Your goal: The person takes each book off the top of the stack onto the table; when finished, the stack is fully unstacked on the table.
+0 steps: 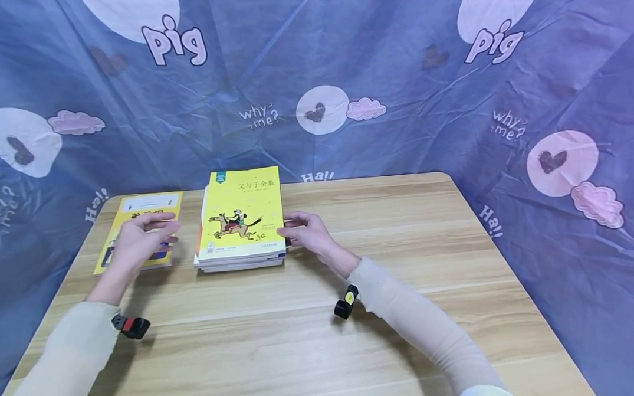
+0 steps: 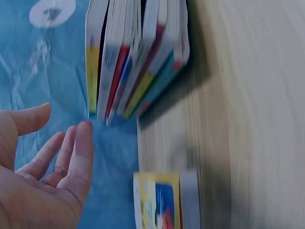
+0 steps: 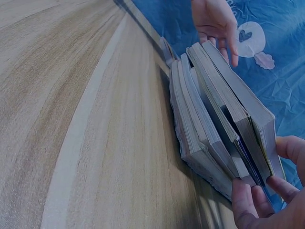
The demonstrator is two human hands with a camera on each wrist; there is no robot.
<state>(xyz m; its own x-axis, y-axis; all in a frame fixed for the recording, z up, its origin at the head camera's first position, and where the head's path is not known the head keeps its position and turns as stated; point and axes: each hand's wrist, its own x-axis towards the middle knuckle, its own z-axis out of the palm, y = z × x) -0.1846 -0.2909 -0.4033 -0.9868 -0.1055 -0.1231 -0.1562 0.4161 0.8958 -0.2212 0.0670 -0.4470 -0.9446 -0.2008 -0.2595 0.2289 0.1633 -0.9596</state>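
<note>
A stack of several books lies at the back of the wooden table, left of its middle. On top is a yellow book with a horse and riders on its cover. My right hand is at the stack's right side, pinching the top book's edge, thumb on the cover and index finger lower, as the right wrist view shows; other fingers touch page edges below. Over another yellow book at the far left hovers my left hand, fingers extended, holding nothing. That book appears beneath in the left wrist view.
A blue patterned cloth hangs behind the table and along its sides. The wooden tabletop stretches in front of the books and to their right. A small black camera sits on the right wrist, another on the left.
</note>
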